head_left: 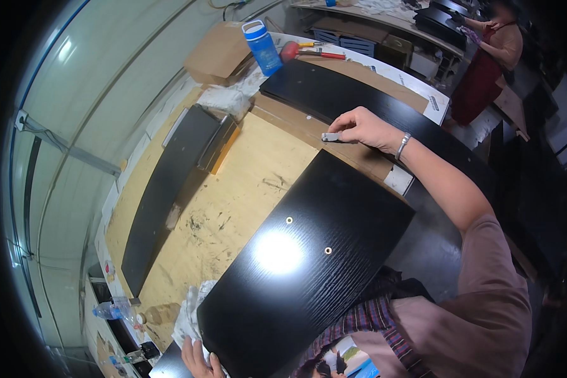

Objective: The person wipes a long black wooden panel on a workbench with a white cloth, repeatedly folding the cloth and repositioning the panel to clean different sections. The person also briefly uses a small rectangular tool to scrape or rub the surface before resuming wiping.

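A large black wood-grain panel [309, 252] lies at a slant in front of me, with two small brass-coloured rings set into its face and a bright glare on it. Above its far edge, my right hand [362, 128] pinches a small flat grey metal piece [330, 137] between thumb and fingers; its exact kind is unclear. At the panel's near left corner is my left hand [201, 360], fingers closed on a crumpled white cloth [188, 316]. The lower part of that hand is cut off by the frame.
Stacked long black boards [359, 94] lie across the far side. Another dark board [164, 189] lies on the left of the yellowish worktop [258, 157]. Behind are a blue bottle [263, 49], a cardboard box [217, 53] and a red-handled tool [327, 55]. A co-worker [494, 57] stands far right.
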`<state>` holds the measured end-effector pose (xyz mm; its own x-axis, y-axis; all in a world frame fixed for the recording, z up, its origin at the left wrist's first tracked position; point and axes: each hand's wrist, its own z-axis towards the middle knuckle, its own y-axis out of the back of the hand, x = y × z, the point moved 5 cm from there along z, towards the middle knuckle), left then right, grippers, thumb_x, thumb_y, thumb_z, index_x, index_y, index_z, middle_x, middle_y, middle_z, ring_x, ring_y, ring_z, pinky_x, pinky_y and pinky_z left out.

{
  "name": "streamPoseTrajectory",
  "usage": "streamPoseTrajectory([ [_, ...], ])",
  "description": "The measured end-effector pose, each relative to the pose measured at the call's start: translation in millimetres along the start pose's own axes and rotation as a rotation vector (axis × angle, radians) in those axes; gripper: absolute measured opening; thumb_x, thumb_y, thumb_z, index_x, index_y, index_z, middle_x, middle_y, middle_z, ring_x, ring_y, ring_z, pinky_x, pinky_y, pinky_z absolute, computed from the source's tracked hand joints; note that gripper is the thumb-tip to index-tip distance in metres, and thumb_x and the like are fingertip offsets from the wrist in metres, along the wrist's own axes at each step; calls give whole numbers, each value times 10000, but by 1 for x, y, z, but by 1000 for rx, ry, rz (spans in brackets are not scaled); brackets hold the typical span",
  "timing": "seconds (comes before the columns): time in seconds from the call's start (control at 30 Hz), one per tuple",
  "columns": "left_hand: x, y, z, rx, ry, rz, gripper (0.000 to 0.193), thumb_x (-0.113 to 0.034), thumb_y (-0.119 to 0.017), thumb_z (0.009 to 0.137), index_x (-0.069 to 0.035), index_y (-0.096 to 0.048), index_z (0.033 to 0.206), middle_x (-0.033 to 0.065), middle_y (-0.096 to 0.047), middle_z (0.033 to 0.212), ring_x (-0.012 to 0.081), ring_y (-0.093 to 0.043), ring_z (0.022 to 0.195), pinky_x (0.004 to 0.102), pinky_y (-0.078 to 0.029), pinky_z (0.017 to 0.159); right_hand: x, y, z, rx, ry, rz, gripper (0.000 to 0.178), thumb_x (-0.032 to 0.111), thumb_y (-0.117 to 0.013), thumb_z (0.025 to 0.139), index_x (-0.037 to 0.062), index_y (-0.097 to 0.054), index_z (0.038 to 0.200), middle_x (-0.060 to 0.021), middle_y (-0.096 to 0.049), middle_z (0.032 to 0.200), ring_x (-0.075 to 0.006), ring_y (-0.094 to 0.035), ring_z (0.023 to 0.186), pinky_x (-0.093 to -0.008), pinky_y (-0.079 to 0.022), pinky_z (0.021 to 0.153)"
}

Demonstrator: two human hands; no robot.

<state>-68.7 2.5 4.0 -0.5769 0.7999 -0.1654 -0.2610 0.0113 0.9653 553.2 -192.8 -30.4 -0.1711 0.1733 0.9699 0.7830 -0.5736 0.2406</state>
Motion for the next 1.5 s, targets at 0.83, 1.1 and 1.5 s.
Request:
streamPoseTrajectory([
  [0.83,2,0,2,1,7,-7,479,-278,-610,1012,-49,-576,1431,206,-495,1528,409,-436,1408,526,-324,1162,12,-12,17,81,179,-323,252,129,-704,729,16,-773,944,-91,-693,921,-252,-667,879,-345,-520,811],
  [1.1,1,0,-1,-1,17,-6,474,-253,-612,1006,-43,-576,1429,205,-497,1529,408,-439,1407,521,-324,1163,14,-9,20,40,219,-284,365,351,-774,789,17,-789,936,-150,-745,891,-260,-711,846,-359,-546,780],
  [1.5,-2,-4,5,64,49,-18,489,-305,-571,1032,-26,-565,1433,224,-470,1546,420,-411,1430,533,-302,1180,16,28,-41,-257,87,-11,265,85,-648,825,-47,-752,1029,-38,-702,865,-76,-585,760,-230,-485,723],
])
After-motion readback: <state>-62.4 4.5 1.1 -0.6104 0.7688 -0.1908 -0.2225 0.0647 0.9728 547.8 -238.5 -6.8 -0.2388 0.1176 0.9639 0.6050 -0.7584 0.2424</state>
